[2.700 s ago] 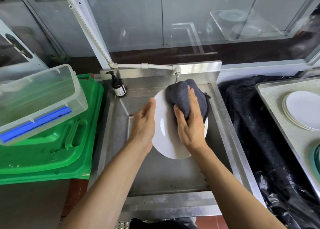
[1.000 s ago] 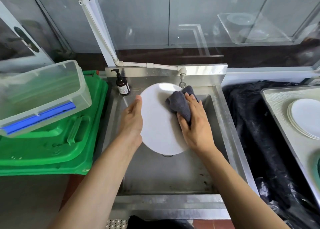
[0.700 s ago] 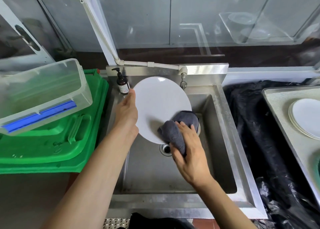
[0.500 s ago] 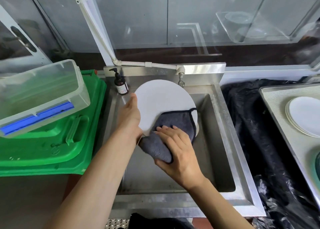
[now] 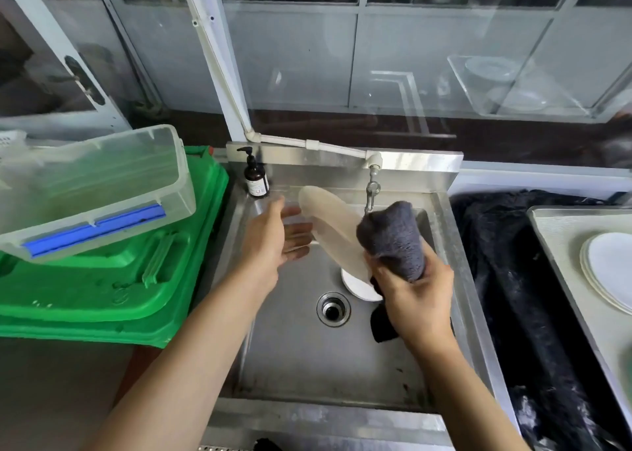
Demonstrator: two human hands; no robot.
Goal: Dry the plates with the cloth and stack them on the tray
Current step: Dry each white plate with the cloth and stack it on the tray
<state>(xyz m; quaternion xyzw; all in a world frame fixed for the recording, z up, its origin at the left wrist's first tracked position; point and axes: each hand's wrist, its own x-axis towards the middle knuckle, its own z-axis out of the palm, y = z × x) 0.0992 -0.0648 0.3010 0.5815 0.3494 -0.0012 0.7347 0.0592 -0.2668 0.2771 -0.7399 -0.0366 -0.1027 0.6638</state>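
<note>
On the far left a clear tub [image 5: 92,187] sits tilted on a green crate [image 5: 113,279], and a soap bottle [image 5: 255,177] stands at the sink's back left corner. My left hand [image 5: 273,242] hovers over the sink [image 5: 294,355] with fingers spread and loose, holding nothing; its fingertips lie just beside the plate [image 5: 333,232], and I can't tell whether they touch it. The plate is blurred and seen nearly edge-on, its long axis running from back left to front right, its lower edge down by my right hand [image 5: 415,300]. That hand grips the bunched grey cloth [image 5: 393,242] against the plate's right side, and seems to pinch the plate's lower rim too, though the cloth hides it. A second plate [image 5: 359,286] peeks out below, near the drain [image 5: 333,308]. The tray [image 5: 561,245] with its stack [image 5: 608,269] lies well to the right, across black plastic [image 5: 506,279]. I judge the right hand is nearer it, so the carry goes rightward from there.
</note>
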